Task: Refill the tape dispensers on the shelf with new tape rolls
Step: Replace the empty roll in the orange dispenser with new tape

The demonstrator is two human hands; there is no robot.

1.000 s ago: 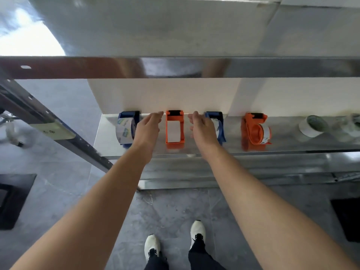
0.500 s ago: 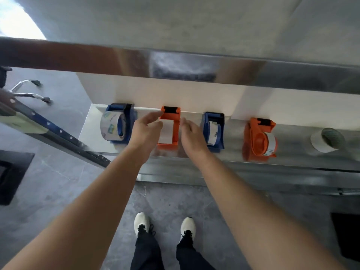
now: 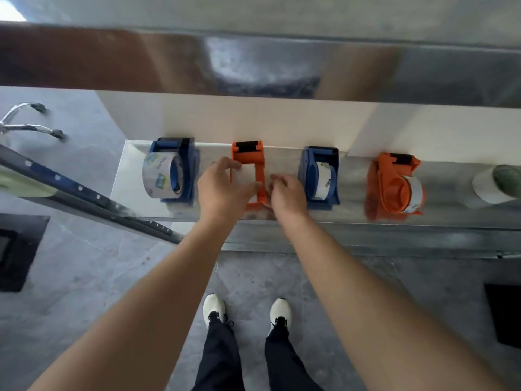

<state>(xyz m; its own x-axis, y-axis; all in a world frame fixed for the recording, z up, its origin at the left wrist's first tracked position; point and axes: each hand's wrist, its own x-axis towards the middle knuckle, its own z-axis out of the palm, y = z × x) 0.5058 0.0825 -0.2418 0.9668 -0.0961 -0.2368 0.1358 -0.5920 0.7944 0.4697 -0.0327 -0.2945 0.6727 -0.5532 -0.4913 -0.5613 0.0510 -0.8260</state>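
White shoes (image 3: 214, 307) and black trousers (image 3: 222, 359) on a grey floor (image 3: 84, 263) — a black mat (image 3: 19, 249) at left.

Your silvery shelf (image 3: 352, 187) carries alternating colours. The left blue dispenser (image 3: 186, 170) holds a clear roll (image 3: 160, 179) printed with blue and green labels. The middle orange dispenser (image 3: 249, 156) has a black roller (image 3: 247, 146). The second blue dispenser (image 3: 310, 170) holds a white roll (image 3: 324, 179), and the right orange dispenser (image 3: 392, 187) holds white tape (image 3: 417, 190). The loose roll (image 3: 487, 187) at the far right is white. The floor (image 3: 84, 263) is mottled grey, your shoes (image 3: 214, 306) white, your trousers (image 3: 220, 356) black.
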